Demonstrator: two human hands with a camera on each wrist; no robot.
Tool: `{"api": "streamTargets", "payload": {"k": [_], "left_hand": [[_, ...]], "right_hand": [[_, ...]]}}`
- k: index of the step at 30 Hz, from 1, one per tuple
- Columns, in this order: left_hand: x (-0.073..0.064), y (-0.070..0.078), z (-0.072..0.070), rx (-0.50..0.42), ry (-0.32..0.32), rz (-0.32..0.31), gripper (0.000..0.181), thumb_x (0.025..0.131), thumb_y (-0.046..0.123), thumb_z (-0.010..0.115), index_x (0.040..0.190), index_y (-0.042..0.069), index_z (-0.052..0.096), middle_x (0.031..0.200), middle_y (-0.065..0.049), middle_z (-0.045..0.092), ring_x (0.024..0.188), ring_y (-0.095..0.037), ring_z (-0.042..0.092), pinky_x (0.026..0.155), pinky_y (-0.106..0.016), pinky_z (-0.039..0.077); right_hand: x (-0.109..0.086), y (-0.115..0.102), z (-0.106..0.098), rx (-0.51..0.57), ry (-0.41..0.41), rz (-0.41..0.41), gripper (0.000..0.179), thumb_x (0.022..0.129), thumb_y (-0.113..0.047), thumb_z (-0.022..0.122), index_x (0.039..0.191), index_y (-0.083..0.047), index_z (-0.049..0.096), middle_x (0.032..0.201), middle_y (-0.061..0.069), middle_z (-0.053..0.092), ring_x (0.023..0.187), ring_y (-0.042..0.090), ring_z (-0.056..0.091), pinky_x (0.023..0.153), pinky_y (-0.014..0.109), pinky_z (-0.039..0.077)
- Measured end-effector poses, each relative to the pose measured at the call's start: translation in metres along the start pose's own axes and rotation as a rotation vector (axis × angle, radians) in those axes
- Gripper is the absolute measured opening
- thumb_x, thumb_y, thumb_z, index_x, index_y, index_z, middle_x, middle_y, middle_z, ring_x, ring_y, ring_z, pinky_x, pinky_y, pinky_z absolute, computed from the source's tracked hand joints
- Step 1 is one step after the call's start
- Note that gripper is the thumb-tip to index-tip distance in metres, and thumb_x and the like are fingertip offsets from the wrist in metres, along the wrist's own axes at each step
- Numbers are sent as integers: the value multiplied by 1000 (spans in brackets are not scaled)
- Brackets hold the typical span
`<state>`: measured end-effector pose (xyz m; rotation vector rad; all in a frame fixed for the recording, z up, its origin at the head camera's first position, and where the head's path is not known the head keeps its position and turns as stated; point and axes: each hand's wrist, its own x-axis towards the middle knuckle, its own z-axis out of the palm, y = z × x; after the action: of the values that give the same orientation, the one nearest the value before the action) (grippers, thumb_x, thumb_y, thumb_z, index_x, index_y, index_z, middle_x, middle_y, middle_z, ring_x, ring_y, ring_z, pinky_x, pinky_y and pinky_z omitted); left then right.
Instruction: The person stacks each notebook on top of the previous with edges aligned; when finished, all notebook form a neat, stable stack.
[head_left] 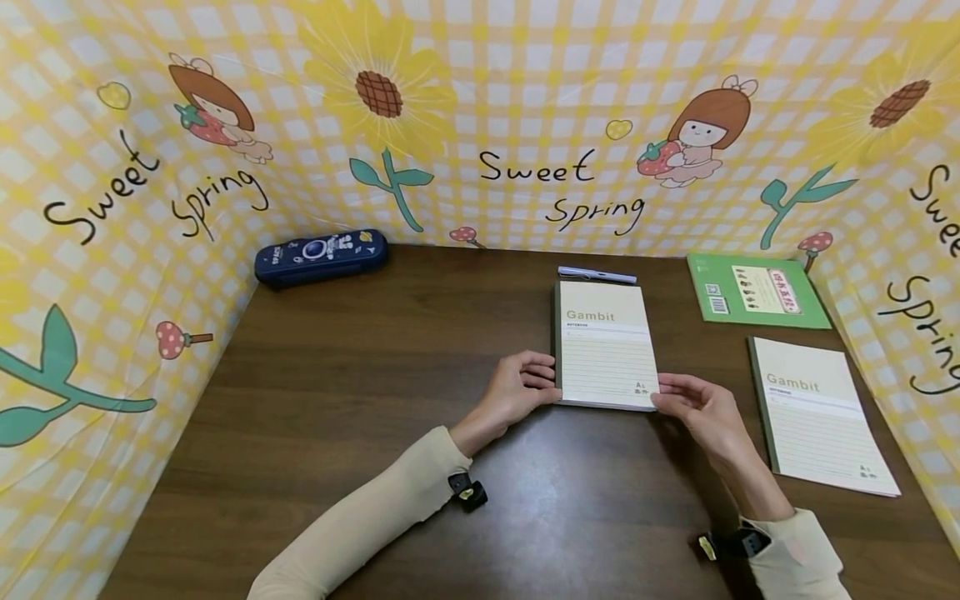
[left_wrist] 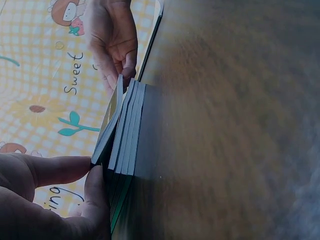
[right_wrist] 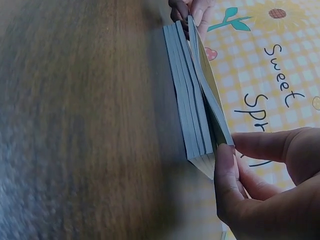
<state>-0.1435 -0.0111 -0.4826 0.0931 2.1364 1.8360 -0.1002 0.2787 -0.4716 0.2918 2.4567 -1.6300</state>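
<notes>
A cream Gambit notebook [head_left: 606, 346] with a dark spine lies at the top of a stack. In the left wrist view, several more notebooks [left_wrist: 128, 130] are piled under it, and a gap shows between it and the pile. My left hand [head_left: 517, 390] pinches the top notebook's near left corner between thumb and fingers. At the near right corner my right hand [head_left: 703, 410] pinches it the same way. The right wrist view shows the top notebook [right_wrist: 212, 90] bowed, both near corners raised above the pile.
Right of the stack lies another Gambit notebook [head_left: 821, 417], with a green book [head_left: 712, 287] behind it. A light-purple pen [head_left: 597, 275] rests just beyond the stack. The dark blue pencil case [head_left: 322, 257] stands at the back left. A patterned cloth [head_left: 525, 100] walls the wooden table [head_left: 337, 375].
</notes>
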Motion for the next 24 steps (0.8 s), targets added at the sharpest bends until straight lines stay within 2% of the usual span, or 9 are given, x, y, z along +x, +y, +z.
{"api": "streamTargets", "payload": {"k": [10,20,24], "left_hand": [[0,0,-1,32,-2,-7,48,82,-3,83,127,-2,68,117,-21,73,103,-28,74,86,-29,61],[3,-3,-3,58,-5,-2,47,80,-3,85,125,-1,71,109,-20,74,86,-13,70,76,-20,56],[4,-3,-4,69,-12,-3,47,80,-2,85,125,-1,71,107,-19,75,85,-13,70,76,-20,56]], "right_hand": [[1,3,0,9,-14,1,52,97,-19,75,139,7,60,99,-15,69,86,-5,67,77,16,58],[2,6,-1,2,-5,0,55,95,-22,78,139,6,62,96,-17,73,85,-8,67,76,15,58],[2,7,-1,5,-1,-6,54,95,-22,79,139,5,63,94,-18,74,84,-9,67,75,15,58]]}}
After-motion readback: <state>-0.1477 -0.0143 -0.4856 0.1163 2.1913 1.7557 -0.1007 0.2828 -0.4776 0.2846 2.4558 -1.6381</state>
